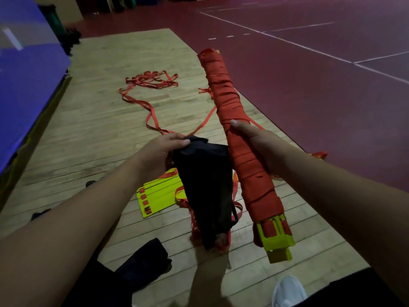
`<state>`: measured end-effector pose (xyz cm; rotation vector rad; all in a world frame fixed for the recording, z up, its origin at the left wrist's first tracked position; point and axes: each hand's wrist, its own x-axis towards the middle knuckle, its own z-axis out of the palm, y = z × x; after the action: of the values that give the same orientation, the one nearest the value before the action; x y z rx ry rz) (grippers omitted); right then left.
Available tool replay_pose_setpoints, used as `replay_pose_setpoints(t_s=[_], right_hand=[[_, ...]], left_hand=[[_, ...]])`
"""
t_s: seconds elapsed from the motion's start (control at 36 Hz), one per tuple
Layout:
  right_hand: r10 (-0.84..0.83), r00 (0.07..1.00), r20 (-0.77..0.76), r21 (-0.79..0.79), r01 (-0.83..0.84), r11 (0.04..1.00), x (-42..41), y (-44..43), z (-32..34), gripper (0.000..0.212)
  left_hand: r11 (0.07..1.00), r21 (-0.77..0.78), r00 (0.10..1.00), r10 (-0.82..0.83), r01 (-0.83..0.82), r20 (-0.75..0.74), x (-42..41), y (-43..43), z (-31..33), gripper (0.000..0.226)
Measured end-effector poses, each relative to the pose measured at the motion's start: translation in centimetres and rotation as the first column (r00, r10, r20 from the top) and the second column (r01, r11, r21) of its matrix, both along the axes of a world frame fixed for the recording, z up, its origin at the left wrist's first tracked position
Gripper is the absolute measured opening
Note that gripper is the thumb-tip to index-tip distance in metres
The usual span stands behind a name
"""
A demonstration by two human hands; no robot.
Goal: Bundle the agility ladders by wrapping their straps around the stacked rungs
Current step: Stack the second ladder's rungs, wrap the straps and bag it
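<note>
Two hands full | right hand [254, 144] clamped round red-strap-wrapped bundle of yellow plastic rungs [243, 171], centre-right, tilted off the floor | left hand [163, 149] clutching black cloth bag [205, 185], centre | risk: trailing red strap [205, 120], possibly this bundle's loose end, snags and unwinds the wrap.

Ahead loose straps [152, 82], nearer yellow rungs [155, 197], red court [309, 96] open rightward
</note>
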<state>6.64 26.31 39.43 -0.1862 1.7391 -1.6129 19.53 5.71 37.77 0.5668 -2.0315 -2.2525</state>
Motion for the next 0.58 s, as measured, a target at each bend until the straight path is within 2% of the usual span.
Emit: replay_pose_setpoints(t_s=[0.06,0.17,0.33,0.47,0.56,0.58], right_hand=[[0.004,1.0,-0.011,-0.001,-0.004,1.0,0.1,-0.1,0.1,0.054],[0.022,1.0,0.018,-0.031,-0.021,0.999,0.8,-0.3,0.5,0.043],[0.17,0.957,0.234,-0.218,-0.119,0.969,2.9,-1.0,0.8,0.046],[0.256,0.924,0.284,-0.265,-0.181,0.947,5.1,-2.5,1.5,0.044],[0.264,0.921,0.287,-0.295,-0.178,0.939,5.4,-3.1,1.7,0.041],[0.262,0.922,0.284,-0.308,-0.171,0.936,5.3,-3.3,1.8,0.04]], left_hand=[[0.996,0.002,0.996,0.091,-0.091,-0.025,-0.1,-0.1,0.2,0.014],[0.977,0.132,0.984,0.172,-0.165,-0.038,-0.2,-0.2,0.0,0.028],[0.957,0.216,0.959,0.232,-0.195,-0.163,-0.7,0.9,0.2,0.017],[0.959,0.118,0.94,0.276,-0.256,-0.202,-1.2,1.8,-0.1,0.023],[0.954,0.023,0.938,0.299,-0.3,-0.175,-1.0,1.7,-0.4,0.004],[0.958,0.039,0.947,0.287,-0.284,-0.144,-0.9,1.6,-0.4,0.028]])
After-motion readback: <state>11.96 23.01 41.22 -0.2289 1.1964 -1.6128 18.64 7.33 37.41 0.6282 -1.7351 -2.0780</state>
